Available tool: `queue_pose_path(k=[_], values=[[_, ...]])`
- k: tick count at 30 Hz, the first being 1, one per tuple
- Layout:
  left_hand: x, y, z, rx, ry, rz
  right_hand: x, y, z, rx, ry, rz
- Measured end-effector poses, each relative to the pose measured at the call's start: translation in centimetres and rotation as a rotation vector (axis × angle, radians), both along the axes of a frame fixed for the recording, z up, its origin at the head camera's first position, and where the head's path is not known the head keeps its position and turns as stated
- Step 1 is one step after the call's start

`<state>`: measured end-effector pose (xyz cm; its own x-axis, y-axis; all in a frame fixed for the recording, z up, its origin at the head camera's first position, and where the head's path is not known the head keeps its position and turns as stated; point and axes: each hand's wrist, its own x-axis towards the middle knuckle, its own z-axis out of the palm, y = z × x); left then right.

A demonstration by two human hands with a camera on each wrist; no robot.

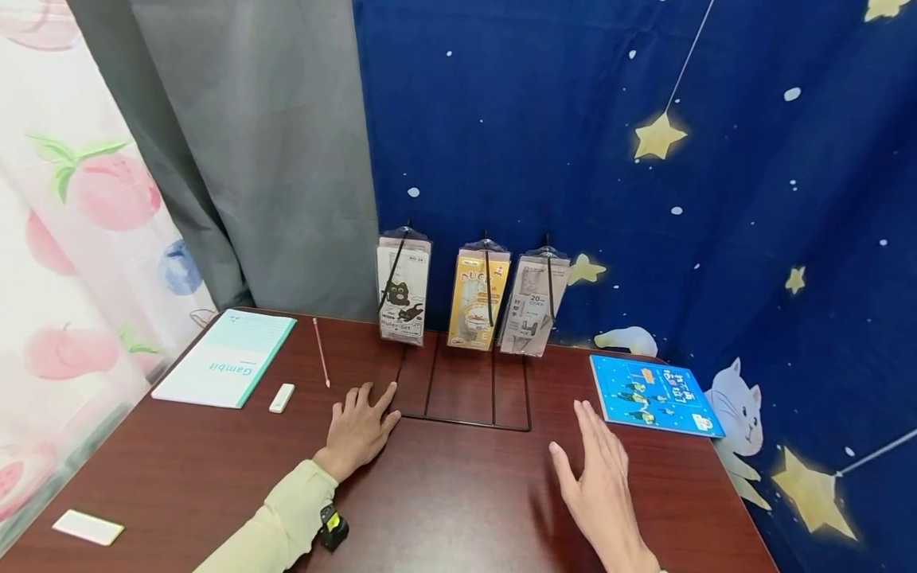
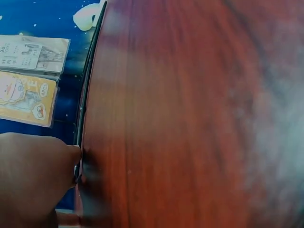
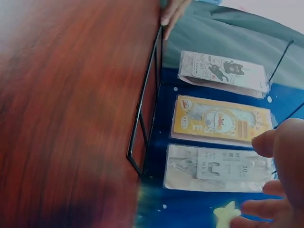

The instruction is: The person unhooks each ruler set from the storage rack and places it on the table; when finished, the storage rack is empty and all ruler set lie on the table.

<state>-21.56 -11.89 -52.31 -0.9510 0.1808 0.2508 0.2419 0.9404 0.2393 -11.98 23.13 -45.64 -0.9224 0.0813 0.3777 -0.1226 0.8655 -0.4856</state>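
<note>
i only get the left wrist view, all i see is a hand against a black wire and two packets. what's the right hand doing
Observer: The right hand hovers open over the table, fingers straight, holding nothing.
Operator: how many packets hang on that rack
Observer: Three on the wire rack: a cat packet, a yellow packet and a grey packet.
Operator: anything left of the left hand
Observer: Yes. Beyond the left hand lie a pink stick, a small white eraser and a green notebook.
</note>
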Motion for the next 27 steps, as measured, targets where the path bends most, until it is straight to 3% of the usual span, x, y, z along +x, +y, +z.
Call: queue_pose_path(k=[4, 8, 14, 17, 22, 27], values=[[-0.1, -0.3, 0.4, -0.049, 0.023, 0.01, -2.7, 0.6, 0.1, -0.181, -0.068, 0.016], [-0.2, -0.4, 0.7, -0.072, -0.019, 0.007, -7.1, 1.9, -0.1, -0.375, -0.054, 0.021], [-0.2, 0.3, 0.6, -0.075, -0.087, 0.022, -13.9, 3.9, 0.8, -0.526, -0.055, -0.025], [0.1, 0.6, 0.3, -0.07, -0.067, 0.024, -16.5, 4.2, 1.4, -0.599, -0.027, -0.004], [0.6, 0.5, 0.7, -0.105, -0.004, 0.028, -19.0, 3.5, 2.3, -0.716, -0.002, 0.051], [0.1, -0.4, 0.0, -0.15, 0.101, 0.015, -20.1, 2.4, 2.6, -0.715, -0.003, 0.027]])
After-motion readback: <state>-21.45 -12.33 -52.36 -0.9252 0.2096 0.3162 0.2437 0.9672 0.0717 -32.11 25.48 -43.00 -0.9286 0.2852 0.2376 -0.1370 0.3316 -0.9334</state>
